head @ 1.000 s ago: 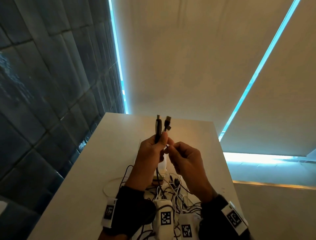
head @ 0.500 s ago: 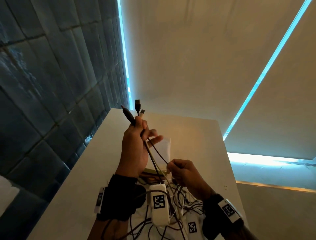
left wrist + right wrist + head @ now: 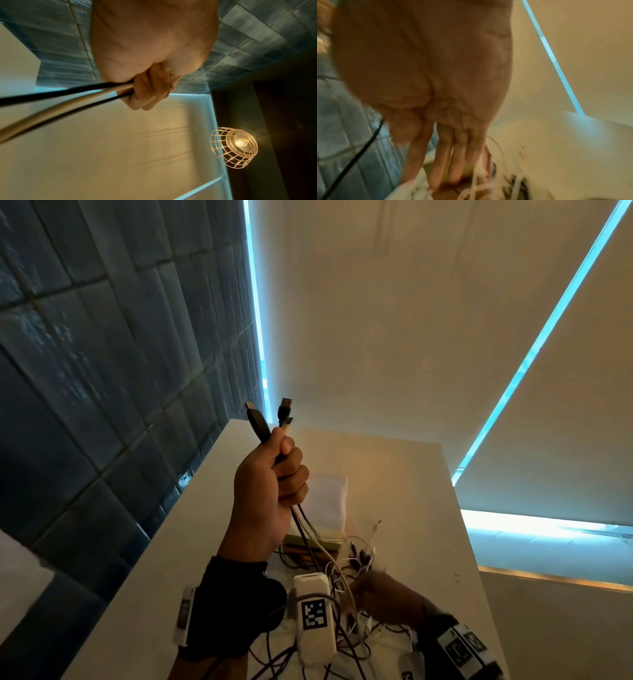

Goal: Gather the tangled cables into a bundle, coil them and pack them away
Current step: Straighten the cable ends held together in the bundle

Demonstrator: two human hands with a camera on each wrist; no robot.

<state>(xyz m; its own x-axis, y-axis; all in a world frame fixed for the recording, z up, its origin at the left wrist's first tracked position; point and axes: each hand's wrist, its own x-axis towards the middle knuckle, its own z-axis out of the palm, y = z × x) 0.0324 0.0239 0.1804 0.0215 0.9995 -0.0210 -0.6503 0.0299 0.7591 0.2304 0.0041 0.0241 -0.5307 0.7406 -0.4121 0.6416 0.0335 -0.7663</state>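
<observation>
Cables (image 3: 301, 529) held up in left hand (image 3: 267, 491), right hand (image 3: 387, 597) low.

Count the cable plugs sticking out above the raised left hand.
3, all above the left hand: a black plug leaning left, a black USB plug upright, and a pale plug just beneath it. Others may be hidden.

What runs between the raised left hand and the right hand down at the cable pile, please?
In the head view, black and white cables hang from the left hand to the tangle by the right hand, crossing a white pouch.
</observation>
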